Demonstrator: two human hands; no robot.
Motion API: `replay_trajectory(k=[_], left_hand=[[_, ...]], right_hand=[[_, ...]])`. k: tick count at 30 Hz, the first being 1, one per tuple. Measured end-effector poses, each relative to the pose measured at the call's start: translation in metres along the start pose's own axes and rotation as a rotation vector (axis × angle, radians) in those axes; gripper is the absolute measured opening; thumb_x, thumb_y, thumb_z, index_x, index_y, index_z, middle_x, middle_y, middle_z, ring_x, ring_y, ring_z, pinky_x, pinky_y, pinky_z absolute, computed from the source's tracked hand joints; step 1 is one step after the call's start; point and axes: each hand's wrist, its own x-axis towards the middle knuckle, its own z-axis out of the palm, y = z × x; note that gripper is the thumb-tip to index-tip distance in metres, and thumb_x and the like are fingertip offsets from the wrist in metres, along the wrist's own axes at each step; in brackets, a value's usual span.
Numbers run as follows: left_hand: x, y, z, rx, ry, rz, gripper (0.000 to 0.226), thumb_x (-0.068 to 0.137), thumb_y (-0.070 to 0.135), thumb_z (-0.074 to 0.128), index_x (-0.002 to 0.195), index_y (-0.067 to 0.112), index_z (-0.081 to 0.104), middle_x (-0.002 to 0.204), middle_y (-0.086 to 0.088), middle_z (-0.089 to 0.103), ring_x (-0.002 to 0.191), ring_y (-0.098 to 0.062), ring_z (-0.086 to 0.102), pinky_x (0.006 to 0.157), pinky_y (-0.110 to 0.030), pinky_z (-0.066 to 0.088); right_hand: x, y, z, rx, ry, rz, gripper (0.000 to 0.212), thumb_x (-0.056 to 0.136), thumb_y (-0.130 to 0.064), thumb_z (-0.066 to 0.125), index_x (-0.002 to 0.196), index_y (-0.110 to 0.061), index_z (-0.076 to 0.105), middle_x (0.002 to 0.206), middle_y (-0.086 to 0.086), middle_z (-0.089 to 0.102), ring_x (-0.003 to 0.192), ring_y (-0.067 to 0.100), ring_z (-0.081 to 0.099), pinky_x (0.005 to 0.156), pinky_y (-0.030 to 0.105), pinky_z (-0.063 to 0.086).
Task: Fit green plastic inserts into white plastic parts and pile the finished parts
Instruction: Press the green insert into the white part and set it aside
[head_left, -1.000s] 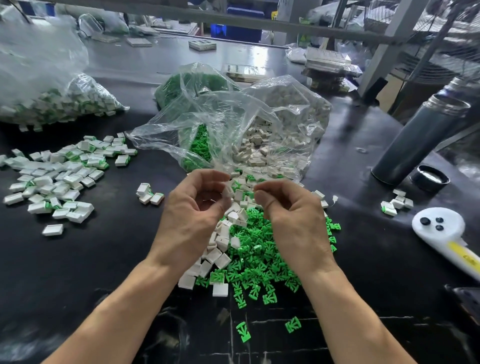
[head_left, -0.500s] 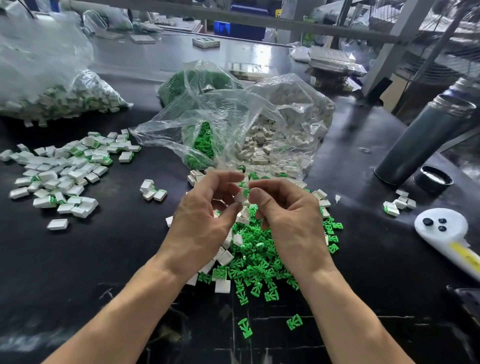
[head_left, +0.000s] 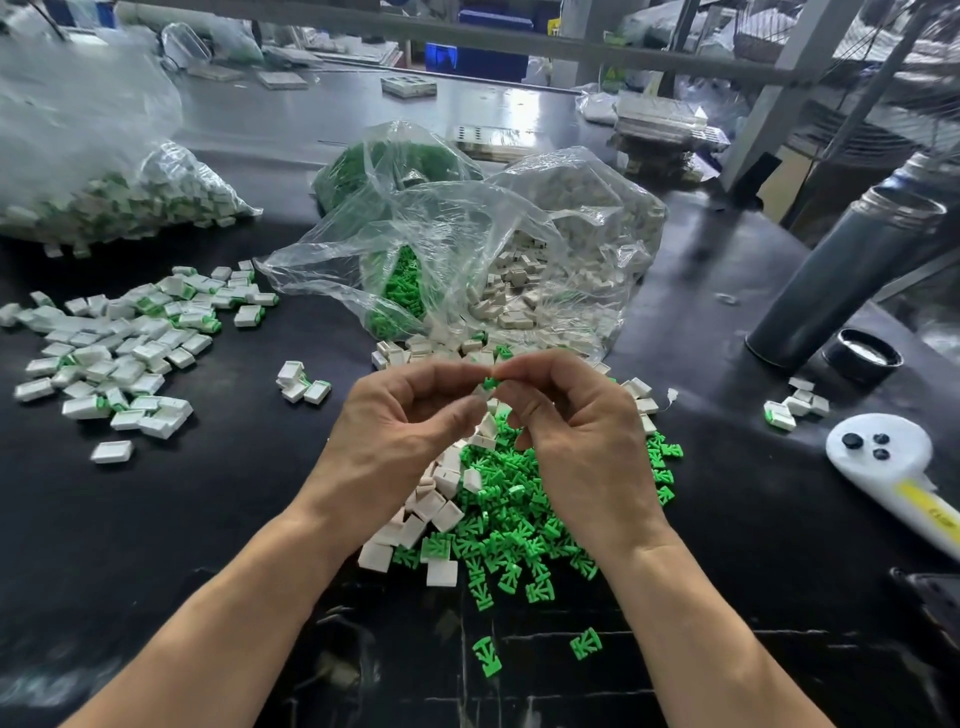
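**Both hands pinching one insert-and-part pair above the loose pile**

We saw the left hand (head_left: 395, 441) and right hand (head_left: 576, 441) meet fingertip to fingertip at centre frame. The right hand's fingers were curled, pinching a green insert (head_left: 490, 383); the left hand's fingers and thumb were curled round a white part (head_left: 480, 401) just under it. We couldn't tell how far the insert was seated.

Writing: only a yellow label on the white handheld device (head_left: 893, 467) at 3 o'clock, and it was unreadable.

The loose pile of green inserts (head_left: 514, 530) and white parts (head_left: 431, 509) lay below the hands. The finished pile (head_left: 114, 348) sat at 9 o'clock, the open clear bags (head_left: 467, 249) at 12, and a grey flask (head_left: 841, 280) at 2. Bare black table (head_left: 182, 519) showed at 7–8 o'clock; its near edge was out of frame.
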Motion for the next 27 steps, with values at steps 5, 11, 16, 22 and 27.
replay_trajectory(k=[5,11,16,22,27], left_hand=[[0.0008,-0.0029,0.0004,0.021,0.025,0.000,0.026,0.086,0.003,0.074,0.108,0.015,0.077,0.097,-0.002,0.080,0.085,-0.009,0.072,0.078,-0.019,0.057],[0.0014,-0.0035,-0.0005,0.009,0.078,0.014,0.021,0.084,0.005,0.077,0.104,0.013,0.078,0.094,-0.007,0.079,0.081,-0.016,0.071,0.079,-0.024,0.060],[0.0016,-0.0030,-0.0006,0.000,0.099,0.021,0.018,0.082,0.011,0.076,0.099,0.014,0.080,0.089,-0.007,0.079,0.081,-0.018,0.073,0.078,-0.023,0.060],[0.0039,-0.0057,-0.0016,-0.008,0.127,0.045,0.019,0.084,-0.003,0.076,0.098,0.010,0.078,0.093,-0.006,0.079,0.090,-0.018,0.075,0.080,-0.023,0.059],[0.0041,-0.0077,-0.0012,0.016,0.133,0.097,0.020,0.083,-0.001,0.077,0.100,0.010,0.076,0.093,-0.005,0.079,0.089,-0.016,0.074,0.080,-0.021,0.057]], right_hand=[[0.0013,-0.0005,-0.0019,-0.045,-0.027,-0.007,0.021,0.096,-0.010,0.070,0.098,-0.030,0.074,0.089,-0.010,0.074,0.074,0.006,0.066,0.068,0.020,0.052],[0.0009,-0.0015,-0.0022,-0.101,-0.040,-0.023,0.018,0.095,-0.012,0.072,0.096,-0.030,0.074,0.088,-0.012,0.073,0.075,0.007,0.065,0.067,0.018,0.050],[0.0015,-0.0010,-0.0024,-0.158,-0.025,-0.051,0.019,0.093,-0.012,0.075,0.097,-0.031,0.075,0.092,-0.013,0.072,0.077,0.008,0.067,0.067,0.020,0.052],[-0.0003,-0.0053,0.0008,0.183,-0.039,0.148,0.018,0.094,-0.007,0.073,0.099,-0.023,0.081,0.088,0.000,0.078,0.075,0.015,0.074,0.068,0.023,0.060],[0.0036,-0.0069,-0.0001,0.320,-0.051,0.354,0.010,0.091,-0.004,0.075,0.099,-0.010,0.078,0.082,0.009,0.076,0.067,0.018,0.070,0.062,0.031,0.061]])
